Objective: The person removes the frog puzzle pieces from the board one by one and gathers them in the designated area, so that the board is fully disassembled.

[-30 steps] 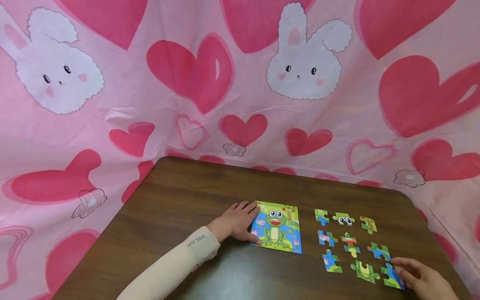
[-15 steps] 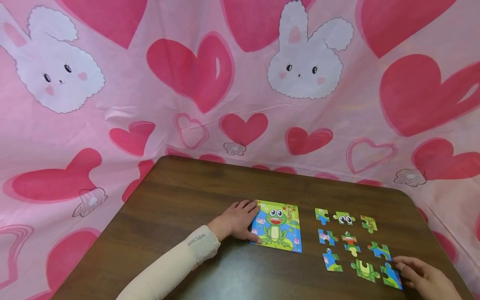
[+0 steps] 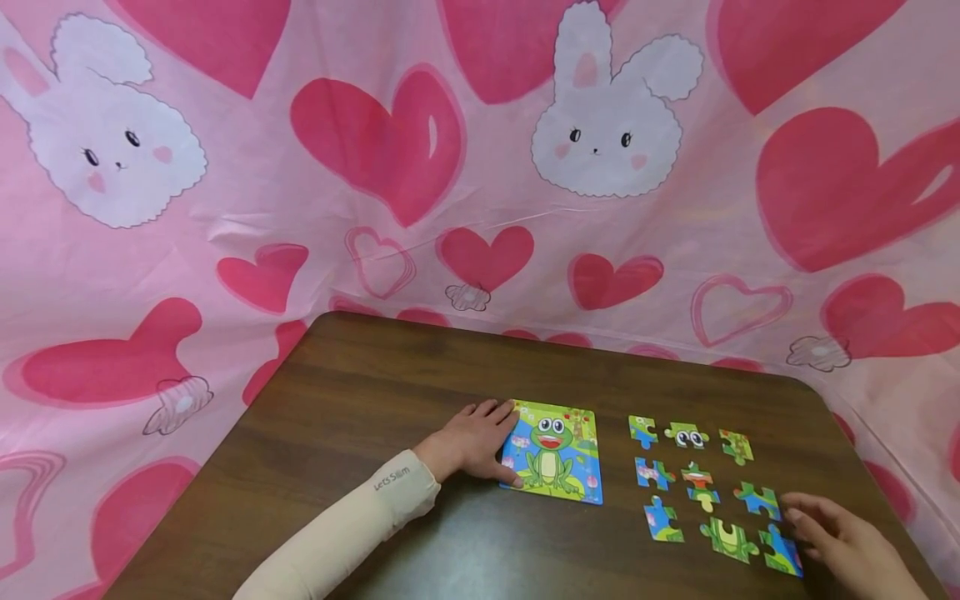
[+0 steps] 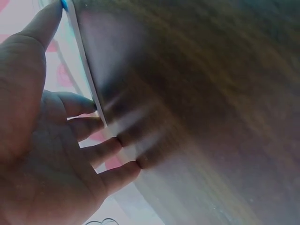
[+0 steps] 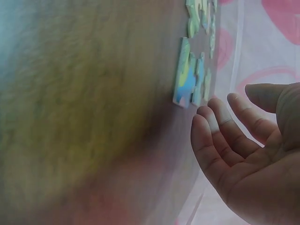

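Note:
A frog picture board [image 3: 551,454] lies flat on the table. My left hand [image 3: 472,442] rests at its left edge, fingers extended and thumb on the lower left corner. In the left wrist view, the left fingertips [image 4: 129,171] touch the table beside the board's edge. Jigsaw pieces lie in loose rows to the right, apart from one another. My right hand [image 3: 847,537] is just right of the blue-green middle-row piece [image 3: 759,501] and the lower right corner piece [image 3: 782,552]. In the right wrist view, its loosely bent fingers [image 5: 220,154] hold nothing.
Several other pieces lie between the board and my right hand, including the frog's eyes piece [image 3: 687,435], mouth piece [image 3: 701,486] and belly piece [image 3: 729,540]. Behind the brown table [image 3: 360,400] hangs a pink cloth [image 3: 510,175] with hearts and rabbits.
The lower right corner piece has slid slightly left, towards the belly piece. My right hand has come off it and risen a little towards the middle-row piece. My left hand stays put.

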